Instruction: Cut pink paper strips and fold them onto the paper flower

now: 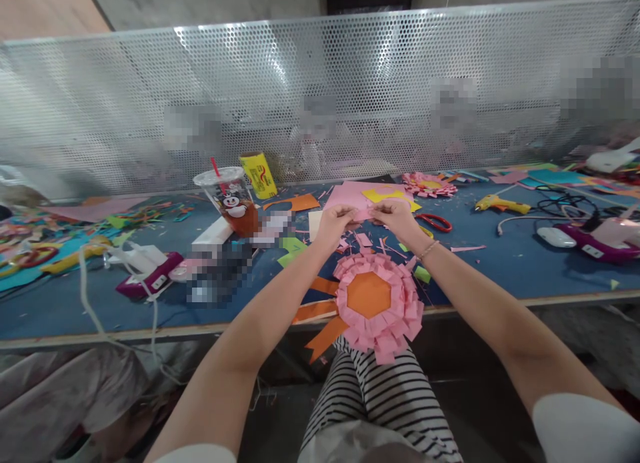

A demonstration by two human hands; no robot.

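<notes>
My left hand (pixel 339 224) and my right hand (pixel 394 217) meet over the blue table, each pinching one end of a small piece of pink paper (pixel 362 214). Just below them, at the table's front edge, lies a paper rosette (pixel 369 295) with layered pink strips, an orange centre and orange ribbon tails. Behind my hands rests a larger pink paper sheet (pixel 345 195), partly under a yellow paper scrap (pixel 391 197). Red-handled scissors (pixel 434 223) lie beside my right hand. Small pink cuttings are strewn between my hands and the rosette.
A drink cup (pixel 233 199) with a red straw stands left. Purple power strips (pixel 150 276) with cords sit on both sides. To the right lies a yellow glue gun (pixel 503 204). Another rosette (pixel 430 184) is farther back, before a perforated metal screen (pixel 280 103). A person sits at left.
</notes>
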